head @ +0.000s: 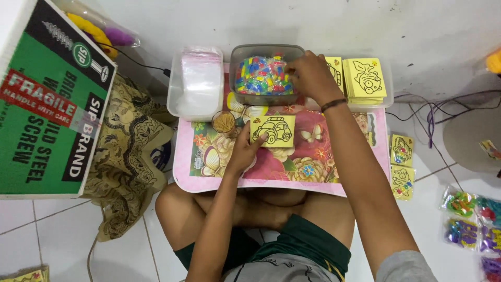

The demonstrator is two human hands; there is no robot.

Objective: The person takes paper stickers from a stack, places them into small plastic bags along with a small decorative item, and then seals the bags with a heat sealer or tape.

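Two bare hands are at work over a small pink desk with a floral and butterfly print (313, 175). The left hand (244, 151) is closed lightly on the lower left corner of a square yellow card printed with a black car outline (273, 130), which is held flat on the desk surface. The right hand (311, 75) is extended well beyond the card, with fingers curled down over the right rim of a clear plastic tub filled with small multicoloured packets (263, 75); whether a packet is pinched cannot be told, as the fingertips are hidden.

As to progress, one card is judged to be laid out and awaiting its packet, and no finished set is seen on the desk. Much appears left: a stack of yellow cards with a black fish outline (365, 78) remains in a clear tray just right of the tub, and a clear tub of transparent plastic sleeves (197, 81) stands to the left. A small round amber cup (224, 122) is seen near the left thumb.

On the white tiled floor, two further yellow cards (402, 167) lie right of the desk, with bagged coloured sets (472, 222) beyond, judged already completed. A green cardboard box (49, 104) stands at the left.
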